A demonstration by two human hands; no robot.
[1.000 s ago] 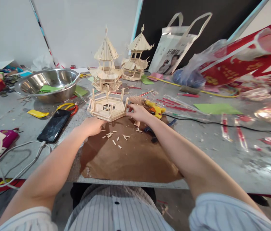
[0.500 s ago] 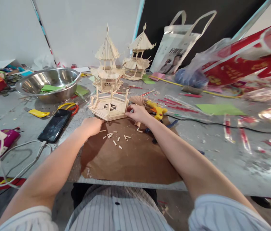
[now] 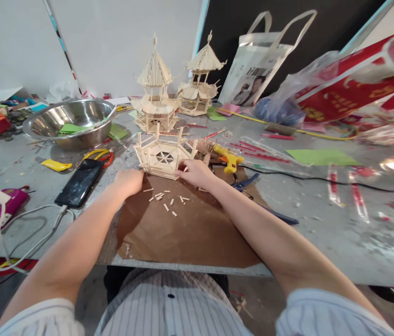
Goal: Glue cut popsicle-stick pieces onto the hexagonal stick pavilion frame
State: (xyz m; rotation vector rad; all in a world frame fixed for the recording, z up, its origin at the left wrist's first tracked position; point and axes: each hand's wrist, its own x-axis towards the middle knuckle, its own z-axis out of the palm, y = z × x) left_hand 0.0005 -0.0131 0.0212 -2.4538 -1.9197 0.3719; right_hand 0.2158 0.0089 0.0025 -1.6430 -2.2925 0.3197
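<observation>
A hexagonal base of thin wooden sticks (image 3: 163, 156), with upright posts round its rim, is tilted toward me at the far edge of a brown paper sheet (image 3: 186, 228). My right hand (image 3: 197, 171) grips its near right edge with curled fingers. My left hand (image 3: 129, 180) is closed beside the base's near left corner; whether it touches the base is hidden. Several short cut stick pieces (image 3: 167, 200) lie on the paper just in front of both hands.
Two finished stick pagodas (image 3: 155, 93) (image 3: 200, 79) stand behind. A steel bowl (image 3: 71, 122), a phone (image 3: 79, 182) on a cable, a yellow glue gun (image 3: 227, 157) with black cord, blue pliers (image 3: 247, 181), a white bag (image 3: 259, 60) and red banners (image 3: 354, 84) crowd the grey table (image 3: 322, 224).
The stick base has been tipped and turned toward me, so its inner spokes show. My right hand slid from its right side to its near edge. My left hand barely moved.
</observation>
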